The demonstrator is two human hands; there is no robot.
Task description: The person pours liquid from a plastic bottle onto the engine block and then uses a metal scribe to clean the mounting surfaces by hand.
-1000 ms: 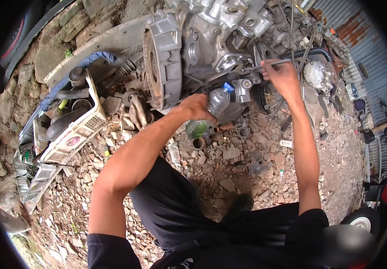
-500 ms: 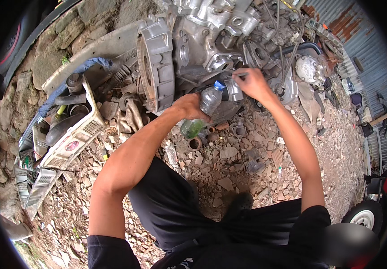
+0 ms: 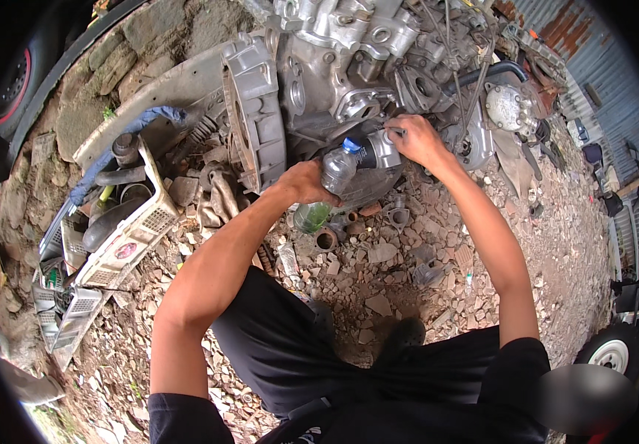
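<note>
My left hand is wrapped round a clear plastic bottle with a blue cap, which stands slightly tilted. Greenish colour shows low down, below my fingers. My right hand is closed, its thumb and fingertips pinched together at the end of a short cylindrical metal part. Whatever sits between those fingertips is too small or hidden to name. Beside the bottle, a black section with pale print adjoins the metal part. Behind both hands rises a large grey metal engine or gearbox casing.
A broken white plastic crate full of hoses and parts lies at the left. Rubble covers the ground, with a rusty pipe end and a small metal flange. A round metal cover lies at the right.
My right hand has shifted slightly, its fingertips now lower against the metal part; the small dark thing seen at its fingers earlier is less visible. My left hand still grips the bottle.
</note>
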